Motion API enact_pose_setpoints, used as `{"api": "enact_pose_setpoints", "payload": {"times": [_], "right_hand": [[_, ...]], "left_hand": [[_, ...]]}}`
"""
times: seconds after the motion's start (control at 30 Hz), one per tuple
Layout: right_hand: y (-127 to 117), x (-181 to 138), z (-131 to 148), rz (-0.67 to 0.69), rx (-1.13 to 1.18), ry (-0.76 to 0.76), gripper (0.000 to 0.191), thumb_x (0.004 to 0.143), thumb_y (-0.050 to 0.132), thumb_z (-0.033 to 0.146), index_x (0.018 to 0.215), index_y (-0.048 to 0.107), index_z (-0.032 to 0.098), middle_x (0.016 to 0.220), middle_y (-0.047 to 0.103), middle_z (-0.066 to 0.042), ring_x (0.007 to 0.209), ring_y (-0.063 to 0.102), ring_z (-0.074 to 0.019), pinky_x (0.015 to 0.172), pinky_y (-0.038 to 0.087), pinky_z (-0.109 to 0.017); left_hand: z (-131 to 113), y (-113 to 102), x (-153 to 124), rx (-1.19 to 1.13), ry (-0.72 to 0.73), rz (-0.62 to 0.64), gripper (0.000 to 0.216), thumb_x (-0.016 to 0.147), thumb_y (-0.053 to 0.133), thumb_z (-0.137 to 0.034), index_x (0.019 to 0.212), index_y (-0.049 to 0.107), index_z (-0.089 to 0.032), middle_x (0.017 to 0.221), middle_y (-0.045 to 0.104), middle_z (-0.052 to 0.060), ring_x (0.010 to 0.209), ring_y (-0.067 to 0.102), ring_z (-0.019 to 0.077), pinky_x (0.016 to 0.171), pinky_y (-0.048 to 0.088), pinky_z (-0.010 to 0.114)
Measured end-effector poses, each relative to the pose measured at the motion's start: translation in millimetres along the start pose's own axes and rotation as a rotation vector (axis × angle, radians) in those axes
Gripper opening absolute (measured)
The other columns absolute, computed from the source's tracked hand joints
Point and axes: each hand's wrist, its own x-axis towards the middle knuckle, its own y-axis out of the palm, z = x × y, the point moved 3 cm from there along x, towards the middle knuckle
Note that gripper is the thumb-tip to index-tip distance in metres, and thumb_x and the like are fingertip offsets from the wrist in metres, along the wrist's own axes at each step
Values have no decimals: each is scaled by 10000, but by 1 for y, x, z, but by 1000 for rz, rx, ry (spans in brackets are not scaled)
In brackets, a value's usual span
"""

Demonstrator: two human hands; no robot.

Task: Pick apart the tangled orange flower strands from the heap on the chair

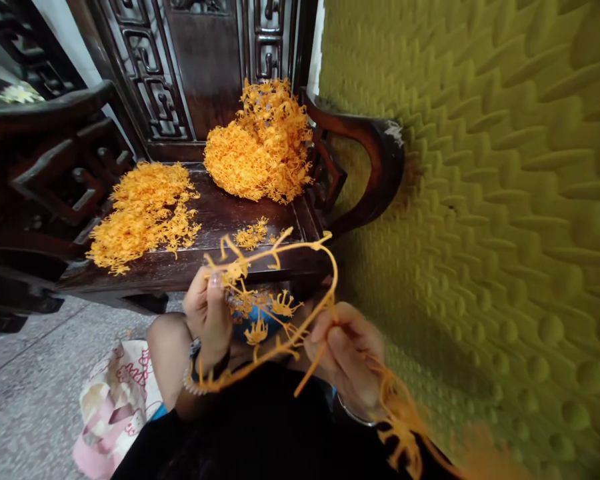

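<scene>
An orange plastic branched stem (335, 270) loops between my two hands, with short side twigs along it. My left hand (211, 313) is closed in a pinch on the stem's upper run, beside a small orange flower piece (236, 271). Lower and to the right, my right hand (353, 350) pinches the same orange stuff, and a loose stem end sticks out below its fingers. More orange flower pieces (256, 330) hang inside the loop. Further orange strands (403, 433) trail past my right wrist, partly blurred.
On the dark carved wooden chair (215, 230) lie a flat heap of orange pieces (147, 213), a taller heap (263, 150) and a small cluster (251, 233). A green textured wall (480, 220) is close on the right. A pink-and-white bag (123, 393) lies on the floor.
</scene>
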Motion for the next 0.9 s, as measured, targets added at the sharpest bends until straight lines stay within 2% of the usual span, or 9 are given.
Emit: {"api": "enact_pose_setpoints", "payload": {"times": [0.1,0.23,0.3,0.37,0.43,0.57,0.63,0.73,0.9], "right_hand": [[0,-10,15,53,3,41,232,922,553,409,831,619,207,483,304,79,393,216,-52,378,133,-218],[-26,-19,27,-255,-36,24,183,953,516,337,863,625,222,505,237,85,421,162,-57,385,129,-206],[-34,-15,23,-326,-26,14,181,970,486,307,868,611,225,501,211,91,422,165,-53,406,165,-195],[-32,-6,15,-287,1,4,190,972,483,320,849,590,223,491,217,98,411,163,-45,415,187,-184],[-28,4,9,-260,27,-18,197,971,483,344,841,570,224,488,210,106,402,134,-38,414,186,-176],[-19,13,8,-208,48,-38,194,963,499,347,833,569,221,493,215,109,397,116,-33,415,169,-179],[-18,13,9,-193,53,-36,191,958,509,348,829,570,222,491,210,110,397,113,-37,413,154,-185],[-19,14,10,-197,47,-15,200,950,517,367,820,561,223,488,204,112,396,109,-41,412,149,-193],[-18,18,8,-133,106,-23,198,952,519,353,819,571,216,474,192,115,389,94,-35,405,137,-191]], "left_hand": [[-8,-26,19,-83,-20,-95,275,897,422,-244,630,472,-204,588,373,-50,516,357,114,488,345,225],[-16,-91,57,-169,82,-358,337,913,314,-189,579,345,-226,537,249,-72,460,271,105,477,350,216],[-16,-105,63,-252,25,-356,342,926,404,-211,592,333,-186,522,254,-69,461,271,70,517,362,202],[-14,-97,57,-340,-41,-257,367,875,554,-262,589,342,-171,497,273,-70,455,287,52,512,378,190],[-7,-75,43,-438,-136,-138,379,785,658,-287,588,353,-176,504,331,-69,469,358,55,506,416,188],[17,-34,20,-608,-485,-58,178,699,624,-197,700,447,-190,826,561,0,741,574,97,661,521,209],[27,-23,14,-642,-613,11,162,662,581,-129,748,459,-193,842,541,5,685,541,76,599,488,171],[34,-12,8,-715,-686,140,207,625,557,-87,750,431,-194,674,398,-39,507,361,50,447,346,142],[33,1,-6,-796,-717,256,211,627,595,-167,668,389,-185,617,351,-40,546,385,70,528,407,179]]}}
